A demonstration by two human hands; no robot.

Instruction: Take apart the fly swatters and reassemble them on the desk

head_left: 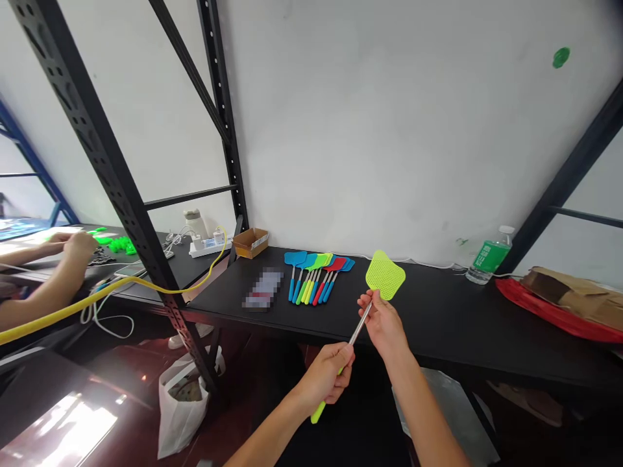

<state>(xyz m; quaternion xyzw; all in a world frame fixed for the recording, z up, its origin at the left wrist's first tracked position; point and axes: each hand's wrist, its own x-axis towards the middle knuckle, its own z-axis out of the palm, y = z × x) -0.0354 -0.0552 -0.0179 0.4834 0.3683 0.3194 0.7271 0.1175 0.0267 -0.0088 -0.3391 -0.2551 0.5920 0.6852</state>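
Left hand (331, 373) grips the handle (318, 412) of a lime-green fly swatter (385, 276), right of frame centre; right hand (384, 321) pinches its metal rod (359, 328). Other swatters (314, 290) lie mid-frame on the black table (438, 318).

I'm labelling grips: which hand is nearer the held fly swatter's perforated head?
Right. The right hand holds the shaft by the perforated head; the left hand grips the handle, farther down.
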